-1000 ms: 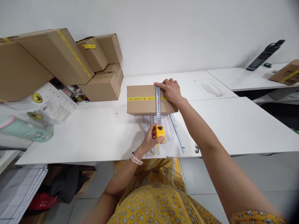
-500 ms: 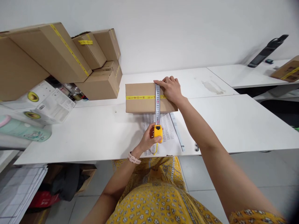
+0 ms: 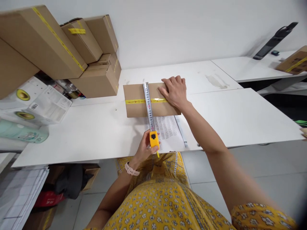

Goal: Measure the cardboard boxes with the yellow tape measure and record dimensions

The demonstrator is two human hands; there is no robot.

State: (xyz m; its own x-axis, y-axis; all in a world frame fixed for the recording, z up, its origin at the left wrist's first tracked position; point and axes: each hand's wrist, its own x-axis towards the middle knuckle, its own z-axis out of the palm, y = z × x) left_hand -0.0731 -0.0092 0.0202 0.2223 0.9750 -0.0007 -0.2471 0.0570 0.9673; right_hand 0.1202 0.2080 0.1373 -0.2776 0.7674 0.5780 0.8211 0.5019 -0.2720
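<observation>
A cardboard box [image 3: 134,110] with a yellow tape strip lies on the white desk. Held in my left hand [image 3: 143,147], close to the desk's front edge, is a yellow tape measure [image 3: 153,140]. Its metal blade [image 3: 148,103] is pulled out across the top of the box, left of the middle, and its end hook shows at the far edge. My right hand [image 3: 176,91] rests on the right end of the box with fingers apart, off the blade. Part of a printed sheet [image 3: 168,129] shows in front of the box; the rest is hidden.
Several cardboard boxes [image 3: 96,83] are stacked at the back left. In front of them are white avocado-print cartons [image 3: 45,105] and a mint-green bottle [image 3: 26,131]. A black bottle [image 3: 273,43] and another box [image 3: 294,62] stand on the right-hand desk.
The tape blade has shifted left across the box and now slants. My right index finger has come off the blade's end, and my left hand has moved left with the tape measure.
</observation>
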